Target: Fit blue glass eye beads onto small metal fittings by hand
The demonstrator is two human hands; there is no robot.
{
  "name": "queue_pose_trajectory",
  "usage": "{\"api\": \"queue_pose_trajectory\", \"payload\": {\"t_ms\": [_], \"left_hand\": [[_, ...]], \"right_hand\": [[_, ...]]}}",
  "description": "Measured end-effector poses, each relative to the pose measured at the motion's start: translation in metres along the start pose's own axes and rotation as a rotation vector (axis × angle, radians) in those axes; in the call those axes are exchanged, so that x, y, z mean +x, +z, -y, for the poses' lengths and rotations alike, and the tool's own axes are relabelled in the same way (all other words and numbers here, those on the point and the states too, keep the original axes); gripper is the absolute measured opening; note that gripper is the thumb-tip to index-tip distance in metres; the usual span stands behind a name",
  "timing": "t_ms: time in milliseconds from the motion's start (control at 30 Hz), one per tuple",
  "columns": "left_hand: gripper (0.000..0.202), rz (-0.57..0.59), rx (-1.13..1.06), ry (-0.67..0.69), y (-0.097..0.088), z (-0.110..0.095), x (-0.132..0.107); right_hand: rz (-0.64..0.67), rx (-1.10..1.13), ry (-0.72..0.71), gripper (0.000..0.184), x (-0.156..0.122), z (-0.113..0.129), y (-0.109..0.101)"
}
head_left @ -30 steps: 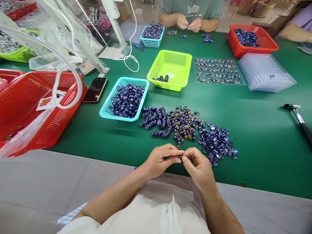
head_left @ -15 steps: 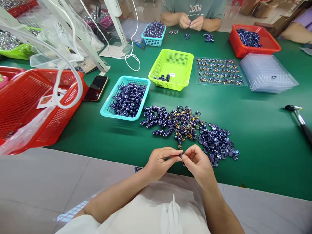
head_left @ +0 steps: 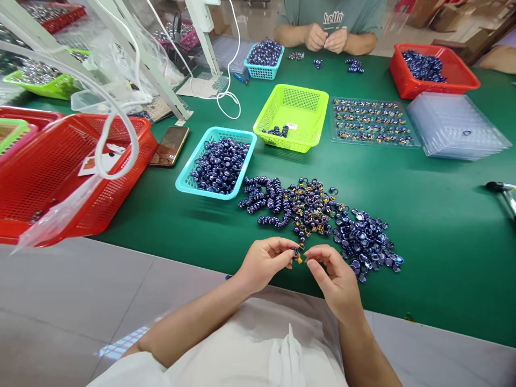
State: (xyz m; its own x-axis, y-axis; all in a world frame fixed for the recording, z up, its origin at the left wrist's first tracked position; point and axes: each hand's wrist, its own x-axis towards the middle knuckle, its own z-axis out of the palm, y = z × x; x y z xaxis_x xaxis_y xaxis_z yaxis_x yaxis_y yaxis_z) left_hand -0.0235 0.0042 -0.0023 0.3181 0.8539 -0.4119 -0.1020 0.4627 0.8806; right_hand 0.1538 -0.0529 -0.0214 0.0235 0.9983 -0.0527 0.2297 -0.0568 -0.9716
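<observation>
The left hand (head_left: pixel 262 264) pinches a small dark part (head_left: pixel 296 257) with an orange end between thumb and fingers, over the near edge of the green table (head_left: pixel 443 258). Its fingertips cover much of the part, so the full shape cannot be made out. The right hand (head_left: pixel 336 279) is just beside it, fingers curved and parted, its fingertips clear of the part.

Beyond the hands lie a pile of flat dark pieces (head_left: pixel 366 239), a mixed dark-and-orange pile (head_left: pixel 312 207) and coiled rows of rings (head_left: pixel 262 196); overlap conceals the lower pieces. At left, the red basket (head_left: pixel 105 215) is cut off by the frame edge. A white tube (head_left: pixel 134 144) loops in front of it, and a plastic bag (head_left: pixel 60 215) obstructs its interior. At right, the frame crops a black-headed tool (head_left: pixel 495 186).

Farther back are a phone (head_left: pixel 171 146), a blue basket (head_left: pixel 205 193) of rings, a green basket (head_left: pixel 282 143) and stacked clear trays (head_left: pixel 455 126). At the far edge, a co-worker (head_left: pixel 334 27) is cropped at the top; the item between their fingertips is too small to identify.
</observation>
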Motion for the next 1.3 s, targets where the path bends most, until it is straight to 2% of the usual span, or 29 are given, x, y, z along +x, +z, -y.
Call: {"api": "queue_pose_trajectory", "payload": {"t_ms": [100,300,400,533,633,733,1000,1167,1300], "left_hand": [[0.015,0.014,0.003,-0.012,0.001,0.0,0.002],[0.012,0.05,0.026,-0.058,0.004,-0.002,0.003],[0.013,0.055,0.034,-0.071,0.005,-0.002,0.004],[0.018,0.063,0.073,-0.073,0.006,0.003,0.006],[0.024,0.063,0.078,-0.064,0.008,0.009,0.006],[0.03,0.066,0.09,-0.039,0.012,0.016,0.004],[0.031,0.041,0.34,0.242,0.011,0.018,0.0],[0.032,0.023,0.324,0.302,0.009,0.021,0.0],[0.033,0.018,0.316,0.37,0.01,0.025,0.001]], "right_hand": [[-0.023,-0.062,-0.15,0.01,-0.002,0.0,0.0],[0.04,-0.188,-0.429,0.033,0.003,0.002,-0.002],[0.024,-0.297,-0.502,0.034,0.004,-0.001,0.0],[-0.027,-0.389,-0.53,0.026,0.004,-0.005,0.004],[-0.068,-0.374,-0.456,0.016,0.003,-0.004,0.005],[-0.078,-0.311,-0.287,0.005,0.0,-0.004,0.003],[-0.087,-0.183,0.057,0.025,0.002,-0.022,-0.003],[-0.015,0.031,0.26,0.034,0.006,-0.017,-0.008],[0.013,0.114,0.304,0.034,0.01,-0.019,-0.01]]}}
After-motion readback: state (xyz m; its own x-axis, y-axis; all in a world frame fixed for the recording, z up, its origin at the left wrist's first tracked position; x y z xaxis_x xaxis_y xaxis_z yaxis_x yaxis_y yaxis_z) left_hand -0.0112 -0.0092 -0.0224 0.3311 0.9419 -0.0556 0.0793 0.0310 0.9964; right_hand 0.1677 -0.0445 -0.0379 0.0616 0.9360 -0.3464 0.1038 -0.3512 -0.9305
